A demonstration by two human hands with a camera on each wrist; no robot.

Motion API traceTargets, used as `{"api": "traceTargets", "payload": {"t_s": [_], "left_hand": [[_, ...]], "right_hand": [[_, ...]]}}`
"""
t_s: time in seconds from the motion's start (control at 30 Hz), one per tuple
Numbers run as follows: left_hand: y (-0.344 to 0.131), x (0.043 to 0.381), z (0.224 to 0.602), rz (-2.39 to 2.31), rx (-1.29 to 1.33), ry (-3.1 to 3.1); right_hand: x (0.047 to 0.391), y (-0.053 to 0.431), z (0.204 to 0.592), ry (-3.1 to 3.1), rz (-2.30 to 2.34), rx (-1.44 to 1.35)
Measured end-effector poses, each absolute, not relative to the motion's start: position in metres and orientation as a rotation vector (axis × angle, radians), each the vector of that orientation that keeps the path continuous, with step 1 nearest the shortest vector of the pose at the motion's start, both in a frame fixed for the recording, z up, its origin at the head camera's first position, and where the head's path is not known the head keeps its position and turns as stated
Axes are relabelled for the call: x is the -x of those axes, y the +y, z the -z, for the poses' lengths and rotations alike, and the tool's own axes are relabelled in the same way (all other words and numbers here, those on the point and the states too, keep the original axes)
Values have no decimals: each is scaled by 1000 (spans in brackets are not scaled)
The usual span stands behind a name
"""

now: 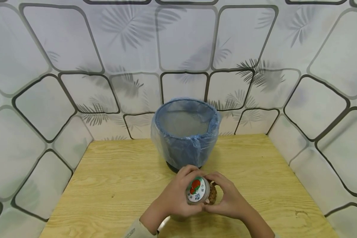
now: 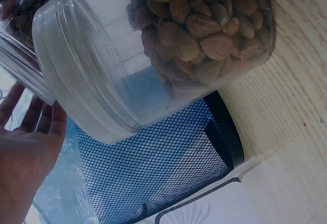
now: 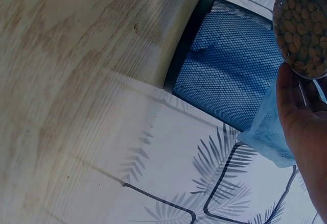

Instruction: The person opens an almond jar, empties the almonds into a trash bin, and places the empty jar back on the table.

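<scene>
A clear jar of almonds (image 1: 212,194) is held between both hands in front of the bin, its printed round lid facing up toward the head camera. My left hand (image 1: 179,193) curls round the lid end. On the almond-filled body my right hand (image 1: 229,198) has its fingers and thumb wrapped. In the right wrist view the jar's base (image 3: 304,30) shows almonds through it, above the right hand (image 3: 306,122). A second clear jar (image 2: 202,35) with almonds and a frosted band at its upper end stands on the table below, large in the left wrist view.
A mesh waste bin (image 3: 230,55) with a blue plastic liner (image 1: 185,145) stands on the wooden table (image 1: 119,178), just beyond the hands. Patterned cloth (image 1: 184,39) walls the table at the back and both sides.
</scene>
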State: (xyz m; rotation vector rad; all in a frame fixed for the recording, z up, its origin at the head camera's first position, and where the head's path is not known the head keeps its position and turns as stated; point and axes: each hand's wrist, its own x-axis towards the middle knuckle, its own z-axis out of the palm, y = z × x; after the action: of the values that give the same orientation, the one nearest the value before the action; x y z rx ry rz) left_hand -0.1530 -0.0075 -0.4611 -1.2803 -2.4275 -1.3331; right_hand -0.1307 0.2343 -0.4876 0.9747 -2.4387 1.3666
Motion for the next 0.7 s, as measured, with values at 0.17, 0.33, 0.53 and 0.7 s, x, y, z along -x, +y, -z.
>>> {"api": "traceTargets", "payload": {"t_s": [0.17,0.33,0.53,0.7], "left_hand": [[-9,153,462,1300,1318,-2429],[-9,153,463,1307,1296,-2434],[-8,154,464,1309,1253,-2437],[-8,154,465,1331,1197,-2465]], "right_hand": [[131,234,488,-2425,-1360,-992],[132,234,490,-2420,-1369,-999],[131,234,489,-2417,-1386,-997],[131,235,488,-2419,-1359,-985]]}}
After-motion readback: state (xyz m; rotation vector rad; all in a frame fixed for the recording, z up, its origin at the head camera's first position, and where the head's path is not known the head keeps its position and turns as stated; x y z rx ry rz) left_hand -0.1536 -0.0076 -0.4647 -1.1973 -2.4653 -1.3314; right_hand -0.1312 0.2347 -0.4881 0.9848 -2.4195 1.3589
